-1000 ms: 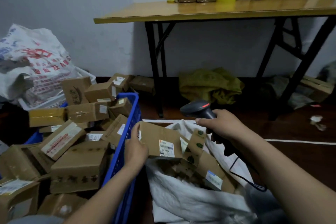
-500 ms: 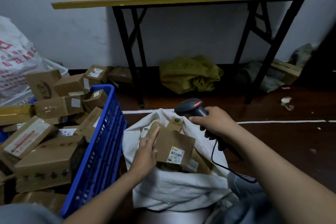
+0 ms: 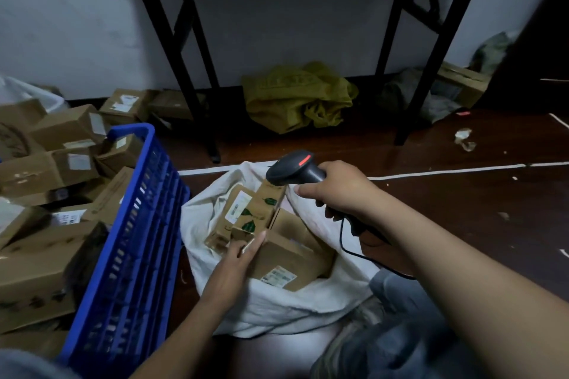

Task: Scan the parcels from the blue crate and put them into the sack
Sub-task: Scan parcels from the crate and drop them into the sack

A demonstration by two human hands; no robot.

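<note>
The blue crate (image 3: 132, 240) stands at the left, piled with several brown cardboard parcels (image 3: 46, 169). To its right the white sack (image 3: 277, 311) lies open on the floor with several parcels inside. A brown parcel (image 3: 289, 255) with a white label lies in the sack's mouth. My left hand (image 3: 237, 258) rests against its left side, fingers straight. My right hand (image 3: 338, 191) grips the black barcode scanner (image 3: 292, 168) above the sack's far edge, its red light on and its cable trailing down.
A folding table's black legs (image 3: 191, 71) stand behind the sack, against the wall. A crumpled yellow-green bag (image 3: 298, 95) lies under the table. More boxes (image 3: 126, 104) sit on the floor beyond the crate. White tape lines (image 3: 446, 171) cross the dark floor.
My left hand carried the labelled parcel from beside the crate down into the sack, and its grip has loosened to straight fingers. The view tilted downward. My right hand still holds the scanner.
</note>
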